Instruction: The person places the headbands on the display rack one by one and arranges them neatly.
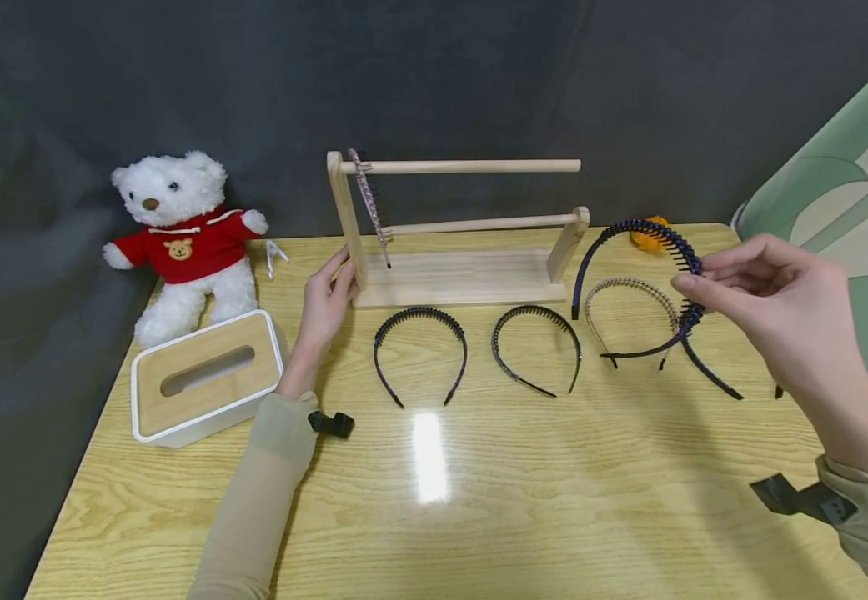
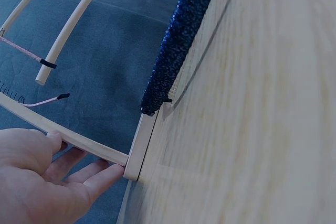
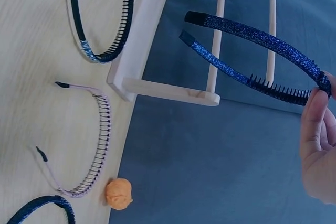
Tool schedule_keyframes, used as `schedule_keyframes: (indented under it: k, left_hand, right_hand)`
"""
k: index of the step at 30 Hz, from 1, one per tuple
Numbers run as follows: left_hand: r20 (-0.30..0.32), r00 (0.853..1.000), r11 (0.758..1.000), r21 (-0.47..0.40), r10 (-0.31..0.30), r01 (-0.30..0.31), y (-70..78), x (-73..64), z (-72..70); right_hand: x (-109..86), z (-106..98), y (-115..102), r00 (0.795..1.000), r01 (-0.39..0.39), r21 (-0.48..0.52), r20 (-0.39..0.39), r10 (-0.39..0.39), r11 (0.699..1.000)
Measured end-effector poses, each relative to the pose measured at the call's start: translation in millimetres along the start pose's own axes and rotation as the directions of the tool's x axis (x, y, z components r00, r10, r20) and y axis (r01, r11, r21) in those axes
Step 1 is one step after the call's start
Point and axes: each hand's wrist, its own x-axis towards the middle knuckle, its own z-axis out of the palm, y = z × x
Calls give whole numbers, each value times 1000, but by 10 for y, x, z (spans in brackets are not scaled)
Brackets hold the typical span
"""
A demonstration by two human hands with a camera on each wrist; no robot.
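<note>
A wooden headband rack with two rods stands at the back of the table. My left hand holds its left upright, thumb on one side and fingers on the other in the left wrist view. A pinkish headband hangs at the left end of the upper rod. Raised right of the rack, my right hand pinches a dark blue glittery toothed headband at its curved top, the tips pointing towards the rack in the right wrist view. Behind it on the table lies a pale pink headband.
Two dark headbands, one left and one right, lie before the rack. Another dark headband is partly hidden by my right hand. A tissue box and white teddy bear sit left; an orange lump lies at the back right.
</note>
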Motion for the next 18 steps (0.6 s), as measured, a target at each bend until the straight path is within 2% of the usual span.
schedule_keyframes:
  k: [11,14,18]
  left_hand:
    - [-2,1000,1000,2,-17,17,-11,-1,-6]
    - [1,1000,1000,4,-15,15,-21,0,-8]
    - [2,1000,1000,0,-10,10,-26,6,-1]
  right_hand:
    - [129,60,-116,999,37,17,-32,-37,999]
    - [167,76,-126,998,56,70,-39,-53,996]
    - [220,112,-109,995,96,230,-45,-88,968]
